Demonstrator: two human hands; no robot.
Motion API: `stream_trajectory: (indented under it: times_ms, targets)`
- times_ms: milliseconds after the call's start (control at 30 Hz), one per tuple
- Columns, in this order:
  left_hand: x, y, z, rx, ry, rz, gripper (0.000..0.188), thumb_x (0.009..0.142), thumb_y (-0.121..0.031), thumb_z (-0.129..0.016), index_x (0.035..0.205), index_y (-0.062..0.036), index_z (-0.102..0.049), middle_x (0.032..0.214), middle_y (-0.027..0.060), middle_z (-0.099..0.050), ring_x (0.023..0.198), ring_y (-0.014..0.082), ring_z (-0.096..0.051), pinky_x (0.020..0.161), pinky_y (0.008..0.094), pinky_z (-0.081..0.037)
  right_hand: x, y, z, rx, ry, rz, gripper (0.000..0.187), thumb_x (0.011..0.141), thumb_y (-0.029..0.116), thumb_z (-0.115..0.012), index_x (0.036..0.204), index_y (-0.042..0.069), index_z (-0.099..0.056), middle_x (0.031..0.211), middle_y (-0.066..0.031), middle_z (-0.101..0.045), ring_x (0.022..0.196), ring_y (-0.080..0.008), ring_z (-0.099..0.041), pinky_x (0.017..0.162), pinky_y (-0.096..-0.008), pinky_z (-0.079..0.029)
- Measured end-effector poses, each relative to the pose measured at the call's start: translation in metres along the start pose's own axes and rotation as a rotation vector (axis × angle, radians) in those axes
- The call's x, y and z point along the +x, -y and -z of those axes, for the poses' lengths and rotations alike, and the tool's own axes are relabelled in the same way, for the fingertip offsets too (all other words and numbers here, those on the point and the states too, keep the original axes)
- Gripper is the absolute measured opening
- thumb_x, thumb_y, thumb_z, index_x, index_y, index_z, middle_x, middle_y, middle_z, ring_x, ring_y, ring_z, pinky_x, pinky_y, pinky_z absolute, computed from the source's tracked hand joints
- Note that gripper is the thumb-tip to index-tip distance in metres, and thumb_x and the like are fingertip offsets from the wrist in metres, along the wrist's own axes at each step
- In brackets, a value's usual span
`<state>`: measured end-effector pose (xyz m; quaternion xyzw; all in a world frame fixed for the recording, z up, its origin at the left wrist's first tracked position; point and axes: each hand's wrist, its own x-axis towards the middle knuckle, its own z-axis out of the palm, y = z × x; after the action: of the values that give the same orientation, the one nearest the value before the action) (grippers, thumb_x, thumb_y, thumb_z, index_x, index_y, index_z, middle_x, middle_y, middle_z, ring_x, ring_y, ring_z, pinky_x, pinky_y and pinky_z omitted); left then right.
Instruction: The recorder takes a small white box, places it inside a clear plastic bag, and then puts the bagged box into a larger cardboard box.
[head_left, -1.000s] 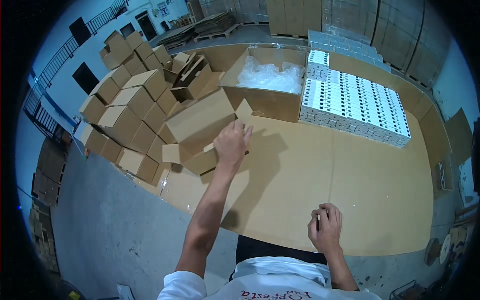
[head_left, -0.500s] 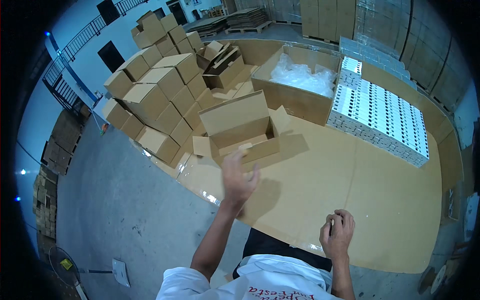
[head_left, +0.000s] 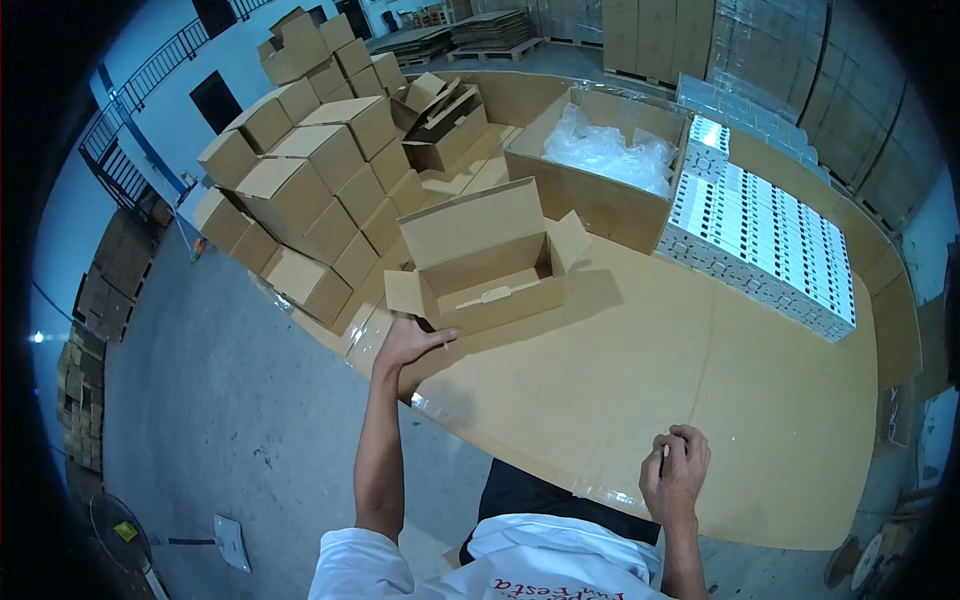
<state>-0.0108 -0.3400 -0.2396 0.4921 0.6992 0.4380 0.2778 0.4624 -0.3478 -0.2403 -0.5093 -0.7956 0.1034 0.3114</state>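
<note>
One open box [head_left: 512,309] sits left on the worktop [head_left: 610,390]. It looks light and stiff, so hold its walls. The left hand [head_left: 406,343], thumb out, is by its near left corner; the right hand [head_left: 676,476] curls. Whether their fingers grip anything, I can't tell.

You're looking over grey floor [head_left: 240,420], pale wall [head_left: 170,110] and dark railing [head_left: 160,70] rising at left, tall cartons [head_left: 650,35] and stacked flat cardboard [head_left: 490,32] lining the back.
</note>
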Motion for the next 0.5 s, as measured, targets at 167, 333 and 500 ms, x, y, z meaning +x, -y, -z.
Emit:
stream_trajectory:
  times_ms: [167, 333, 500]
  targets:
    - [-0.015, -0.007, -0.03, -0.079, -0.074, 0.079, 0.054, 0.073, -0.02, -0.089, 0.114, 0.0054, -0.064, 0.109, 0.0141, -0.071, 0.098, 0.0223, -0.067, 0.089, 0.0354, -0.054, 0.003, -0.005, -0.004, 0.011, 0.028, -0.042, 0.018, 0.075, 0.001, -0.063, 0.093, 0.005, -0.061, 0.108, -0.0161, -0.056, 0.109, -0.0342, -0.054, 0.095, -0.0471, -0.041]
    - [-0.02, -0.026, -0.078, 0.123, -0.176, 0.028, 0.047, 0.076, -0.029, -0.087, 0.104, 0.0047, -0.07, 0.101, 0.0125, -0.074, 0.093, 0.0214, -0.07, 0.081, 0.0361, -0.055, 0.011, -0.015, -0.003, 0.015, 0.013, -0.02, 0.019, 0.075, 0.001, -0.063, 0.093, 0.005, -0.061, 0.108, -0.0162, -0.057, 0.109, -0.0346, -0.054, 0.095, -0.0471, -0.041]
    - [0.005, -0.01, -0.116, 0.42, -0.289, -0.085, 0.049, 0.078, -0.035, -0.083, 0.109, 0.0006, -0.07, 0.106, 0.0143, -0.073, 0.101, 0.0292, -0.067, 0.095, 0.0417, -0.049, 0.017, -0.021, 0.002, 0.016, 0.012, -0.023, 0.019, 0.075, 0.001, -0.062, 0.094, 0.005, -0.061, 0.108, -0.0165, -0.057, 0.108, -0.0346, -0.054, 0.094, -0.047, -0.041]
